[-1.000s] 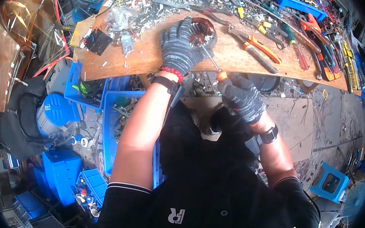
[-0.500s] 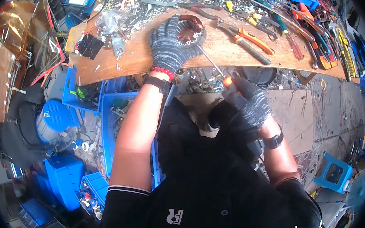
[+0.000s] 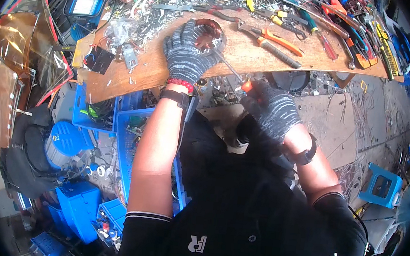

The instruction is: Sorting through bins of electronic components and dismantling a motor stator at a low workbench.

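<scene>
Right grip (image 3: 272, 109) closed round a screwdriver (image 3: 231, 67), shaft aimed far-left at the copper-wound ring (image 3: 214, 27). Left grip (image 3: 186, 56), nearer, clasps it.

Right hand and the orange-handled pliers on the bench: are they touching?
Apart. The head view plainly shows a strip of bare wooden bench between the right hand and the orange-handled pliers.

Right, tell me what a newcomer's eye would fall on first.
Probably the copper-wound ring near the front of the bench, held by the gloved left hand, a screwdriver in the right hand angled toward it. Next, the orange tool handle right of the ring and the metal scraps beyond.
</scene>
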Demonstrator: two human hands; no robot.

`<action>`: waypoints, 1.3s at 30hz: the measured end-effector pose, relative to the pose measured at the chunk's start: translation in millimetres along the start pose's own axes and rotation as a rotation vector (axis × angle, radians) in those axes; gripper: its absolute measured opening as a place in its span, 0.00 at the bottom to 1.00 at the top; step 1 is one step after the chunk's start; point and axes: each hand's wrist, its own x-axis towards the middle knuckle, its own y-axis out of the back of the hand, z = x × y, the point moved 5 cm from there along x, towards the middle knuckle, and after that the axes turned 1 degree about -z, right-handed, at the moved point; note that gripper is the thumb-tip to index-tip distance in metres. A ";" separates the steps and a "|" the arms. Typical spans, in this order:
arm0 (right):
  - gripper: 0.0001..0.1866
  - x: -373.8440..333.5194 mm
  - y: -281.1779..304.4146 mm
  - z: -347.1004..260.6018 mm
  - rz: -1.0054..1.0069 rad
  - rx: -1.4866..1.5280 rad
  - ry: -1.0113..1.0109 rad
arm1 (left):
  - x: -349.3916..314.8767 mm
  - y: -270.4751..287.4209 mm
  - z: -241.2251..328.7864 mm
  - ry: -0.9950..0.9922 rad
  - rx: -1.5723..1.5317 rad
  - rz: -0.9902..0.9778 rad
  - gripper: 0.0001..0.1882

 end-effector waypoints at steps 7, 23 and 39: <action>0.21 -2.2 6.9 -10.6 0.014 -0.079 -0.014 | -0.5 1.0 0.9 0.005 -0.017 -0.003 0.51; 0.26 0.2 -2.7 -5.8 -0.016 0.074 0.064 | -1.4 -0.7 -1.8 -0.026 0.013 -0.016 0.57; 0.30 -1.9 -15.9 7.5 0.025 0.101 0.026 | -0.7 7.3 6.2 -0.016 -0.025 0.052 0.47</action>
